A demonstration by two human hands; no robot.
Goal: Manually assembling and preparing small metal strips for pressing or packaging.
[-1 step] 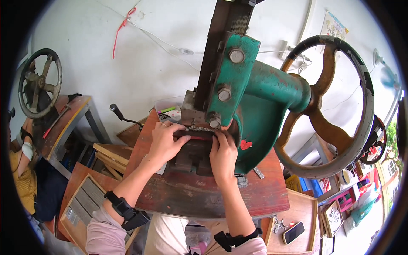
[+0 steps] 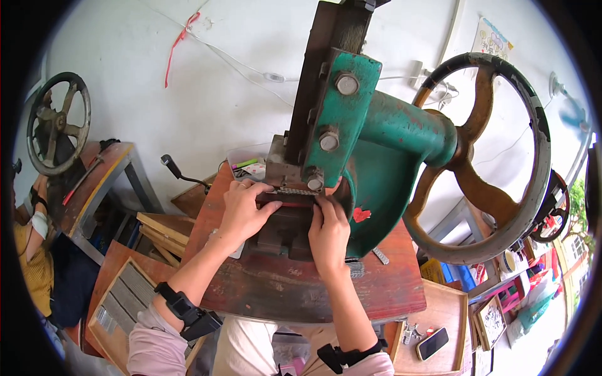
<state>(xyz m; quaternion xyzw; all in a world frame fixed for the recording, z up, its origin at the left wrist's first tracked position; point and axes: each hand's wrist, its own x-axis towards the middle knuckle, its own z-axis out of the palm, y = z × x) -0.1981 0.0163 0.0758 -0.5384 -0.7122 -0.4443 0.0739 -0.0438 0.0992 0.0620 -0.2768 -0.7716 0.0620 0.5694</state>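
A green hand press (image 2: 392, 178) stands in front of me on a reddish wooden table (image 2: 295, 294). Under its ram, a narrow silvery metal strip (image 2: 296, 191) with a patterned edge lies across the dark die block (image 2: 282, 225). At the strip's left end, my left hand (image 2: 240, 213) is closed, forefinger and thumb at its end and the die edge. My right hand (image 2: 329, 238) has its fingers bent together at the right end. The fingertips partly hide both ends of the strip.
The big handwheel (image 2: 495, 194) rises at the right. Behind the press sits a clear box (image 2: 251, 168) with small items. A wooden tray (image 2: 445, 351) holds a phone (image 2: 433, 343). At the left, another person (image 2: 37, 269) sits beside a second handwheel (image 2: 59, 122).
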